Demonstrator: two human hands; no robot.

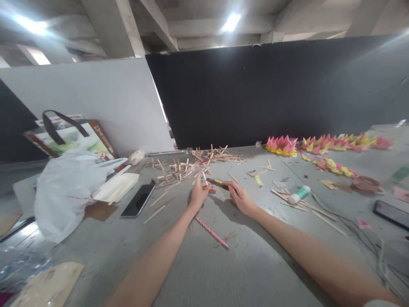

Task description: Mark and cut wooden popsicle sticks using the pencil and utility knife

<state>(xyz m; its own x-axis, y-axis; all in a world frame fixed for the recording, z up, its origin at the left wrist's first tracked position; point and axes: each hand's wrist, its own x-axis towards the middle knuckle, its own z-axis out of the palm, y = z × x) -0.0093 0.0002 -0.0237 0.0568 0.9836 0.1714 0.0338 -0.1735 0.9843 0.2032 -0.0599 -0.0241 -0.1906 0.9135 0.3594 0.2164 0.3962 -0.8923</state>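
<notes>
Near the middle of the grey table, my left hand (200, 192) is closed on a short wooden stick (205, 178), which stands up from its fingers. My right hand (241, 198) is wrapped round a black and yellow utility knife (219, 184). The knife points left, with its front end beside the stick; whether they touch is too small to tell. Beyond my hands lies a heap of wooden sticks (182, 168). A pink striped pencil (212, 232) lies on the table, just below my left hand.
At left are a white plastic bag (65, 192), a carry bag (76, 134) and a black phone (138, 201). To the right lie a glue stick (299, 195), a tape roll (367, 184), cables (351, 221), another phone (393, 214) and pink-yellow paper flowers (281, 146).
</notes>
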